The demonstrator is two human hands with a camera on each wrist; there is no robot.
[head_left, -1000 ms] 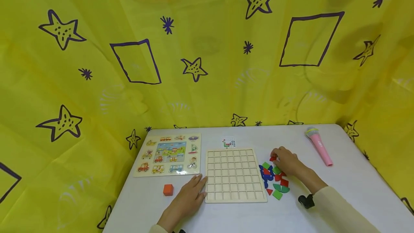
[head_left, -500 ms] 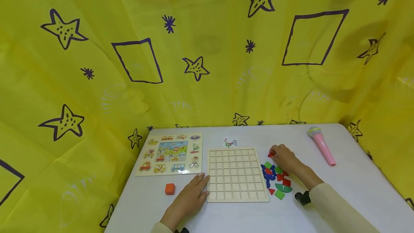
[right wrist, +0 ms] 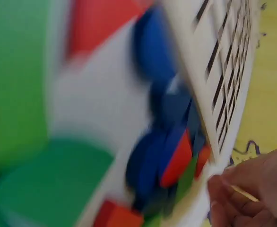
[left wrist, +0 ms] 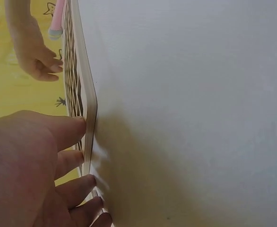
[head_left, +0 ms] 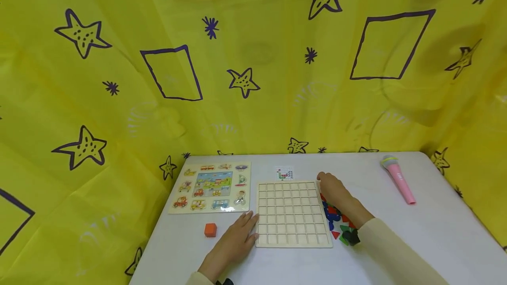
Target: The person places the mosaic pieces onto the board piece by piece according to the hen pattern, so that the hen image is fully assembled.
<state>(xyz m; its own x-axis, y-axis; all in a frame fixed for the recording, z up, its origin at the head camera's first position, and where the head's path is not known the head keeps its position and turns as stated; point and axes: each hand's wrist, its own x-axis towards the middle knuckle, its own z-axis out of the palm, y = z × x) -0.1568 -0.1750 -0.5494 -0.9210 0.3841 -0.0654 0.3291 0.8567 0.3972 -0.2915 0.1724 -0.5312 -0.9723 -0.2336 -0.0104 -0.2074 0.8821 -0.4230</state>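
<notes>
A cream wooden grid board (head_left: 293, 214) lies on the table. My left hand (head_left: 236, 237) rests at its left edge; the left wrist view shows the thumb and fingertips (left wrist: 77, 189) touching the rim. My right hand (head_left: 334, 190) is over the board's upper right corner, fingers loosely bent, with no piece visible in them in the right wrist view. Beneath and beside this hand lie red, blue and green shape pieces, among them blue pieces (head_left: 332, 215) and a red triangle (head_left: 335, 235). A red piece (head_left: 323, 197) shows beside the board's edge. The forearm hides part of the pile.
Behind the board is a small picture card (head_left: 284, 173). A vehicle picture puzzle (head_left: 253, 175) stands left of it, with an orange cube (head_left: 211, 230) in front. A pink toy microphone (head_left: 400, 181) lies at the right. Yellow curtains (head_left: 253, 118) surround the white table.
My right hand has moved left from the far end of the pile to the board's upper right corner. The red piece it pinched no longer shows in its fingers. My left hand stays put.
</notes>
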